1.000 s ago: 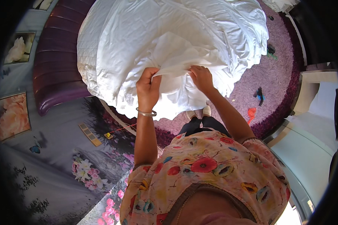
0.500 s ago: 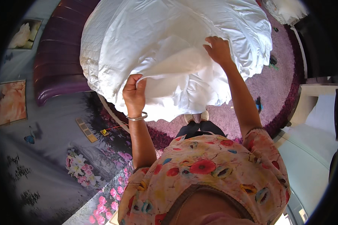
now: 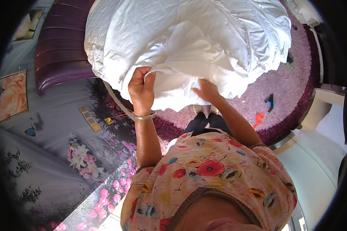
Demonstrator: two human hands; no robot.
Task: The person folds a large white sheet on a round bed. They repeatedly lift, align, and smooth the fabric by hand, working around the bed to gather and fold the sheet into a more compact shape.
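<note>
A large white bed sheet (image 3: 181, 42) lies in folds over a round bed, hanging down at the near side. My left hand (image 3: 142, 86), with a silver bangle at the wrist, pinches the sheet's near left part between thumb and fingers and holds it raised. Close to the sheet's near edge, right of centre, my right hand (image 3: 207, 92) touches the cloth. Its thumb stands apart from the fingers, so it is open; the fingertips are partly hidden against the folds.
A purple padded headboard (image 3: 63, 50) curves along the bed's left. Under my feet lies a purple and pink round rug (image 3: 258, 100). A pale cabinet with a glass top (image 3: 308, 165) stands at the right. The left wall carries switches (image 3: 89, 118) and framed flower pictures (image 3: 11, 96).
My right hand has come back toward me and to the left, down to the sheet's near edge. The raised fold has sunk into loose creases. My left hand keeps its hold.
</note>
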